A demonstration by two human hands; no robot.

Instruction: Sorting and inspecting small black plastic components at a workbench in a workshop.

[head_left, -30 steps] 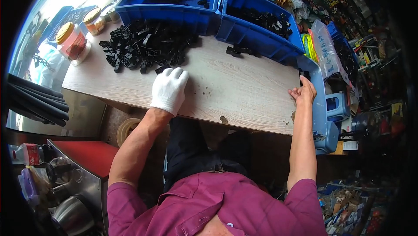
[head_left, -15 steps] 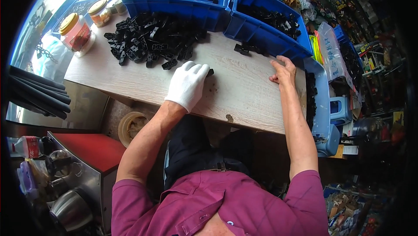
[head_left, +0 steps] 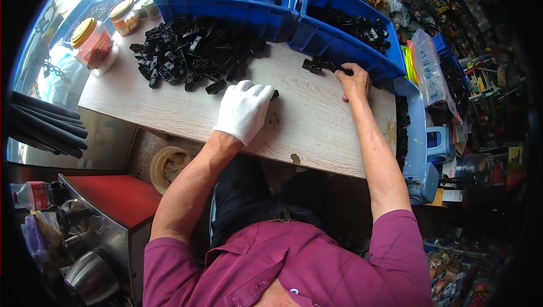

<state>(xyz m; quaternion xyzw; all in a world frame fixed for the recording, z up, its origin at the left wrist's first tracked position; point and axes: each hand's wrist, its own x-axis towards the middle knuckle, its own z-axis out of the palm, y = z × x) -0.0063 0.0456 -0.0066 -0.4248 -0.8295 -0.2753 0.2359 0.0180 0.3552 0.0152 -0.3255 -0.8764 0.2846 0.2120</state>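
In its white knitted glove, my left hand (head_left: 243, 112) rests on the tabletop, closed around a small black plastic part (head_left: 275, 95). Only that part's end shows past the fingertips. My bare right hand (head_left: 355, 83) is at the far right, fingers curled and thumb apart from them. Its fingertips reach a short row of black plastic parts (head_left: 314, 66) lying before the right blue bin; whether they touch is hard to tell. Left of centre, a big heap of similar black parts (head_left: 189, 52) lies just beyond my gloved hand.
Two blue bins with black parts, a left bin (head_left: 226, 10) and a right bin (head_left: 325, 38), line the table's (head_left: 305, 126) far side. Lidded jars (head_left: 93, 46) stand at the left. A light-blue tub (head_left: 417, 131) adjoins the right edge; a bucket (head_left: 169, 165) sits below.
My right hand has moved left to the row of black parts by the right bin. My left hand stays in place with its part. The view has shifted slightly.
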